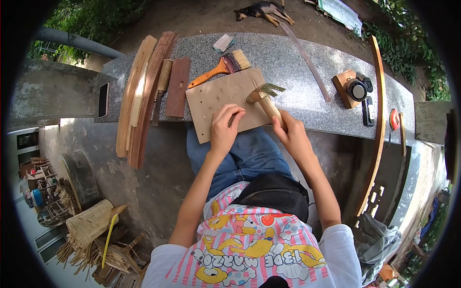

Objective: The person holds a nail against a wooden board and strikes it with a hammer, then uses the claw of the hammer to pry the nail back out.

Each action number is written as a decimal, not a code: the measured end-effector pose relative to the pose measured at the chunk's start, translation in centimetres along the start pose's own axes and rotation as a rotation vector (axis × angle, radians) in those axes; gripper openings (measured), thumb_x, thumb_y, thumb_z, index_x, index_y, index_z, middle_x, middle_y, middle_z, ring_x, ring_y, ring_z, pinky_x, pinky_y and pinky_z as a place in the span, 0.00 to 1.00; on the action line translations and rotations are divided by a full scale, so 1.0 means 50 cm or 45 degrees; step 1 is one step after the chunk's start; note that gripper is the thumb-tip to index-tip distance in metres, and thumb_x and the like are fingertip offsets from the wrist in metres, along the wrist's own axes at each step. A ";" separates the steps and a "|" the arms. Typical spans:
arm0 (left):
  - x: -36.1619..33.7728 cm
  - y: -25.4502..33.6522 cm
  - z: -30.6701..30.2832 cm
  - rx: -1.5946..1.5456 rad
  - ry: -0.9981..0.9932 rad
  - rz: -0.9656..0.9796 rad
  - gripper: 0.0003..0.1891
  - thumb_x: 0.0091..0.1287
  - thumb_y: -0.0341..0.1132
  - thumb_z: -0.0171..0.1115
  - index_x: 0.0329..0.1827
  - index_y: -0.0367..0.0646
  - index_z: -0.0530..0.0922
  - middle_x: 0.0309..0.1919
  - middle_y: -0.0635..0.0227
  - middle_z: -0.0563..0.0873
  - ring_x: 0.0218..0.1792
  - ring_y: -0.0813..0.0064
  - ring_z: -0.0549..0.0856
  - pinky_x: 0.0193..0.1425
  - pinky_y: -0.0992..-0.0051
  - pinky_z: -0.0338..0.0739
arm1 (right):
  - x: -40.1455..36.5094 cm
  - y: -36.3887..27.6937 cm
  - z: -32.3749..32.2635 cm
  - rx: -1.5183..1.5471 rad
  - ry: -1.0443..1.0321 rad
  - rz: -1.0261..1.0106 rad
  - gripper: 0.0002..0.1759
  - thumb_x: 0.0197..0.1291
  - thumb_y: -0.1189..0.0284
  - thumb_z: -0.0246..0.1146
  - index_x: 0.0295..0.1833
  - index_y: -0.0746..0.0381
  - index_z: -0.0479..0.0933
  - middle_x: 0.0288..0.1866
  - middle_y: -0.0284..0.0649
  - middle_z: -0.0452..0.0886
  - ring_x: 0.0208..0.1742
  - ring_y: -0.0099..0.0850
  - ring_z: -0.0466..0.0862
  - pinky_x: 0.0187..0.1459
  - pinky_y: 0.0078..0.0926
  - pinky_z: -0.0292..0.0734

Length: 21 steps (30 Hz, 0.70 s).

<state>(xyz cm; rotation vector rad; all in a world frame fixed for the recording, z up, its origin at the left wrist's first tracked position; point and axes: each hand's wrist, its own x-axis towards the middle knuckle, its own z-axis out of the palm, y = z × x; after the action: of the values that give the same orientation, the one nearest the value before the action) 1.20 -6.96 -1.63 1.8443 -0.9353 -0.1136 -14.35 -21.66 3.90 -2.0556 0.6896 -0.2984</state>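
Note:
My left hand [224, 126] rests with bent fingers on a flat wooden board [218, 98] that has small holes in it. The fingers pinch something thin against the board; I cannot tell what it is. My right hand [290, 132] grips the wooden handle of a claw hammer [263, 96]. The hammer's head lies over the board's right part, its metal claw pointing right. The board lies on a grey granite ledge [288, 62] and overhangs its near edge above my knees.
A paintbrush [223, 67] lies behind the board. Long wooden slats [144, 91] and a chisel [162, 84] lie to the left, a phone [103, 100] further left. A thin strip [307, 60], a wooden block with a round tool [352, 88], a curved slat [379, 115] lie right. A dog [261, 10] sleeps beyond.

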 end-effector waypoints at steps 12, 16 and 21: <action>0.001 0.000 0.000 -0.009 -0.001 0.017 0.05 0.67 0.29 0.70 0.41 0.38 0.84 0.40 0.64 0.87 0.44 0.59 0.86 0.52 0.66 0.77 | -0.001 -0.003 -0.001 -0.010 0.011 -0.018 0.15 0.73 0.67 0.64 0.44 0.70 0.75 0.26 0.60 0.79 0.28 0.59 0.81 0.32 0.47 0.74; 0.002 0.000 -0.001 0.007 0.001 0.025 0.05 0.66 0.29 0.70 0.40 0.38 0.84 0.40 0.64 0.87 0.44 0.59 0.86 0.52 0.66 0.77 | -0.001 -0.001 -0.001 -0.027 0.011 -0.034 0.15 0.73 0.66 0.64 0.44 0.70 0.75 0.26 0.60 0.79 0.28 0.59 0.81 0.33 0.47 0.74; 0.004 -0.001 -0.003 0.061 0.000 0.111 0.05 0.67 0.26 0.71 0.42 0.35 0.83 0.40 0.61 0.87 0.41 0.63 0.87 0.48 0.70 0.80 | -0.001 -0.007 -0.003 -0.013 0.007 -0.014 0.16 0.73 0.66 0.64 0.44 0.71 0.75 0.27 0.60 0.79 0.29 0.59 0.81 0.33 0.47 0.74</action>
<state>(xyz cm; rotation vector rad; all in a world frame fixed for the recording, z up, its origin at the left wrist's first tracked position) 1.44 -6.98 -1.54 1.8444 -1.0247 -0.0382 -14.31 -21.58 4.28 -2.0693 0.6846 -0.3078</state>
